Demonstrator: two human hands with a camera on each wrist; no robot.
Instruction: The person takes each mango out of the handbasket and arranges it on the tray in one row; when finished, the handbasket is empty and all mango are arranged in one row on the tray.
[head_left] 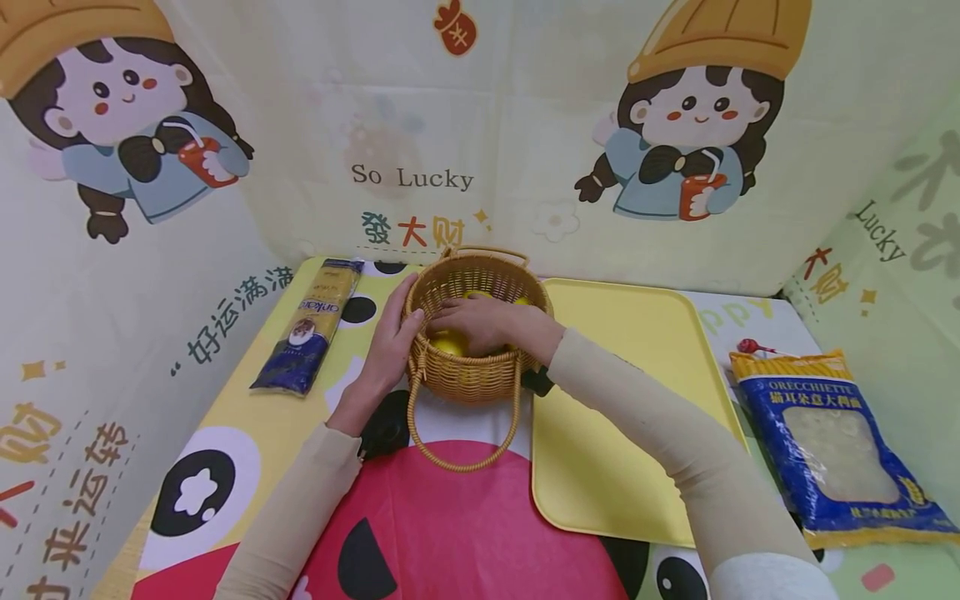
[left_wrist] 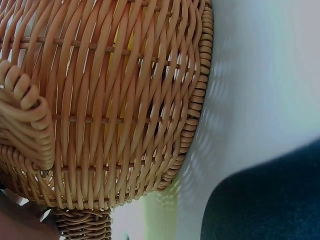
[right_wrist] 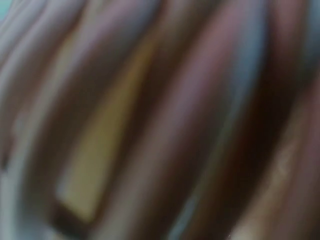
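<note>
A wicker basket (head_left: 468,379) stands at the middle of the table, one handle folded down toward me and the other leaning to the back. My left hand (head_left: 393,337) holds its left rim, thumb at the edge and fingers along the outer side. In the left wrist view the woven wall of the basket (left_wrist: 115,105) fills most of the picture. My right hand (head_left: 487,323) reaches inside over shiny yellow things (head_left: 450,342), whose kind is mostly hidden. Its fingertips are down in the basket, so their grasp is unclear. The right wrist view shows only blurred wicker strands (right_wrist: 165,130).
A yellow tray (head_left: 630,467) lies right of the basket, under my right forearm. Farther right are a blue bag of orecchiette pasta (head_left: 840,450) and a small red item (head_left: 752,346). A long pasta packet (head_left: 311,325) lies at the left. Printed cloth walls enclose the table.
</note>
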